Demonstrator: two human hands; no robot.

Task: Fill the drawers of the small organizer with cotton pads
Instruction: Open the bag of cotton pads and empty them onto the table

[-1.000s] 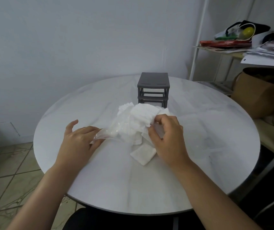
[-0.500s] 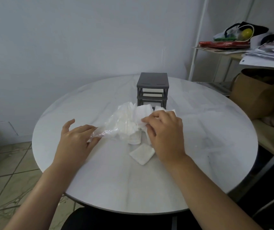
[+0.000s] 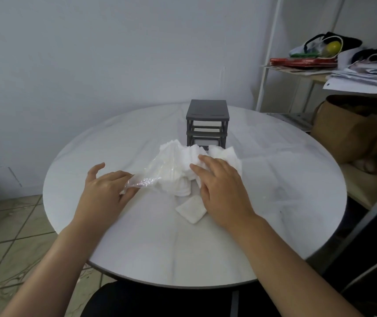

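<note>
— How are the cotton pads (image 3: 180, 164) looking?
— White and ruffled, spilling from a clear plastic bag (image 3: 153, 177) just before the dark organizer (image 3: 207, 113).
— And around them?
— A round white table (image 3: 183, 248) is standing by a pale wall, with a cluttered shelf (image 3: 297, 70) at right.
— Which way is the bag lying?
— Slantwise, near-left to far-right. The left hand (image 3: 105, 193) is gripping its tail; the right hand (image 3: 221, 191) is resting flat-fingered on the pads.

A: left hand (image 3: 105, 191)?
B: palm down, thumb splayed out to the left, fingers curled on the tail of the plastic bag (image 3: 153, 175). forearm reaches in from bottom left
A: right hand (image 3: 223, 191)?
B: palm down, fingers fairly straight and slightly spread, resting flat on the cotton pads (image 3: 180, 156). forearm from bottom right. both arms bare, hands near each other, not touching
</note>
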